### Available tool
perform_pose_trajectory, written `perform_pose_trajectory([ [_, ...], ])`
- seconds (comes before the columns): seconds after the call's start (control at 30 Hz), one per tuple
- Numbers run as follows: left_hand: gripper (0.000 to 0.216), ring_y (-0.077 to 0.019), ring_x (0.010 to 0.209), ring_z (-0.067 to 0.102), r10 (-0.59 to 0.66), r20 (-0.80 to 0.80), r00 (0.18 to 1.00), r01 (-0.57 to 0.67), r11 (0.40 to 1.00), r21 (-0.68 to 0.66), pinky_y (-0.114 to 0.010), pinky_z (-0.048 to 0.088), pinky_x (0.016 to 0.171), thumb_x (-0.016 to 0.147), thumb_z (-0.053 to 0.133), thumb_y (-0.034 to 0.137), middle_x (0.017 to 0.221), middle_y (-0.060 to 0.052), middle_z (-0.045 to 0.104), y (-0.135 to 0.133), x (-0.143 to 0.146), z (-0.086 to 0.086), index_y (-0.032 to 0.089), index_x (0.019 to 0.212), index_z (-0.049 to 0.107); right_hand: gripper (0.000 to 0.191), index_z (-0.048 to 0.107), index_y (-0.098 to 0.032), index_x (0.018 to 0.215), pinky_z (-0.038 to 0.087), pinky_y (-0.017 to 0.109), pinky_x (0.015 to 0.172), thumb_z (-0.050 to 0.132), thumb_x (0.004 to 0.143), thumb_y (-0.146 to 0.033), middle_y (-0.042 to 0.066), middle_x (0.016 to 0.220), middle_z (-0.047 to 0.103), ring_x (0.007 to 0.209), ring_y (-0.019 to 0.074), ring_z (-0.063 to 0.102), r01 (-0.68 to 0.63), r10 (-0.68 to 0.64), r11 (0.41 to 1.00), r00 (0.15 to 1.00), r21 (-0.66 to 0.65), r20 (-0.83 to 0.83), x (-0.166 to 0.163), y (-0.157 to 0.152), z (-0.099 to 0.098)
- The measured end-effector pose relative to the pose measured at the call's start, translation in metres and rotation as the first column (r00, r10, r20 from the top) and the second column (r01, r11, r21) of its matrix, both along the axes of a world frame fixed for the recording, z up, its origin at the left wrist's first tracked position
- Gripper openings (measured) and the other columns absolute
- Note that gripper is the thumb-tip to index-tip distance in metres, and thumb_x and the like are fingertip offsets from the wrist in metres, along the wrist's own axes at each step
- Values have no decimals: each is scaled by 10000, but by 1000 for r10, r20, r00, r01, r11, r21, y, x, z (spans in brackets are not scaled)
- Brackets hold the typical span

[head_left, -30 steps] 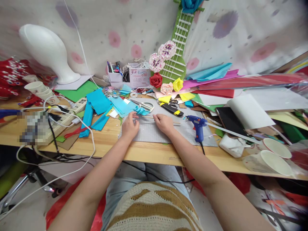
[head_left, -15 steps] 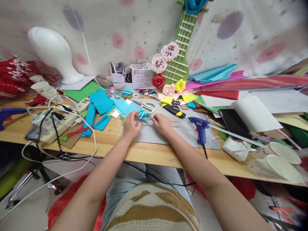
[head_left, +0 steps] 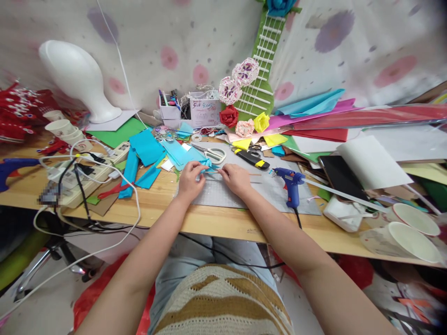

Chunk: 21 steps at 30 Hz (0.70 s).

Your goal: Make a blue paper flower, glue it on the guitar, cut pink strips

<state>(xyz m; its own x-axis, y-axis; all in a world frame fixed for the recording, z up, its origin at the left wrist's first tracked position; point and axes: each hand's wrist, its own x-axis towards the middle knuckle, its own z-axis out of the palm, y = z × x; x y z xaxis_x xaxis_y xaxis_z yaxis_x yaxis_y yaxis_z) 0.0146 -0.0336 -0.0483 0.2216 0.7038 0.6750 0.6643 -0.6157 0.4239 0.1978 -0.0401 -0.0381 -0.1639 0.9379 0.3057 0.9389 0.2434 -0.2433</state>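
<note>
My left hand [head_left: 190, 181] pinches a small folded and gathered piece of blue crepe paper [head_left: 208, 166] between thumb and fingers. Opposite it, my right hand [head_left: 236, 179] is closed at the paper's right end, with a thin wooden stick [head_left: 254, 174] running through its fingers. The stick reaches left along the paper's lower edge and pokes out to the right of the hand. Both hands are just above a grey cutting mat [head_left: 223, 197]. White-handled scissors [head_left: 215, 156] lie right behind the paper. The fingertips partly hide how paper and stick meet.
A blue glue gun [head_left: 291, 184] stands right of my hands, and a black-and-yellow utility knife [head_left: 251, 159] lies behind. Cut blue paper [head_left: 148, 148] and a corded power strip [head_left: 87, 174] are at left. Paper cups [head_left: 412, 242] lie at the right edge.
My left fingers have shifted slightly over the blue crepe paper, covering more of it. The right hand stays nearly in place, still pinching.
</note>
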Motion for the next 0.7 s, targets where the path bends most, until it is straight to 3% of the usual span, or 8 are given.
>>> perform_pose_trajectory([
  [0.17,294,-161,904,537,16,-11,1000,-16,1000,16,-302,466,840,716,499,65,934,-48,521,2,0,-1,207,923,652,361,611,-191,856,278,266,634,360,926,-441,52,855,664,809,168,563,3,-3,1000,1000,-5,1,-1,0,1],
  [0.4,372,-183,934,528,1,-5,1000,-1,1000,-22,-314,467,859,610,490,9,957,-60,498,-5,0,5,189,899,639,337,607,-191,849,276,267,632,376,925,-425,46,855,667,807,167,566,-2,2,1000,1000,-5,18,-1,-1,2],
  [0.7,260,-168,925,520,-21,-20,1000,21,1000,10,-314,461,860,701,508,62,959,-57,497,1,0,0,199,871,649,354,609,-193,850,286,263,642,365,925,-438,54,863,667,818,177,565,-8,8,1000,1000,-7,16,-1,-2,3],
])
